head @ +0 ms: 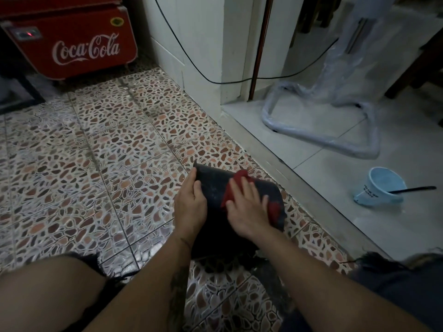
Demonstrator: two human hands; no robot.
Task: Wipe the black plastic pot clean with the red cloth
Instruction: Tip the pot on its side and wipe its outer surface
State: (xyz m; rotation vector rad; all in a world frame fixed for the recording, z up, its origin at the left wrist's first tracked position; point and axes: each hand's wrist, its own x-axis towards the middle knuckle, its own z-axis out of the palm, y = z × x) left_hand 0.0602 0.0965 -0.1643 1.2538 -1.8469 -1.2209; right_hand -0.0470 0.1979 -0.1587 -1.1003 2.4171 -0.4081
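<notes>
The black plastic pot (215, 185) lies on its side on the pebble-patterned floor in front of me, its outer wall facing up. My left hand (190, 204) grips the pot's left side, thumb on the top surface. My right hand (249, 209) presses the red cloth (233, 188) flat against the pot's upper wall; the cloth shows beyond my fingertips and again by my thumb at the right. The pot's near end is hidden behind my wrists.
A light blue cup (381, 185) with a black utensil in it stands on the pale raised floor at right. A plastic-wrapped metal stand (321, 130) is behind it. A red Coca-Cola cooler (79, 46) sits far left. A black cable (203, 73) hangs along the wall.
</notes>
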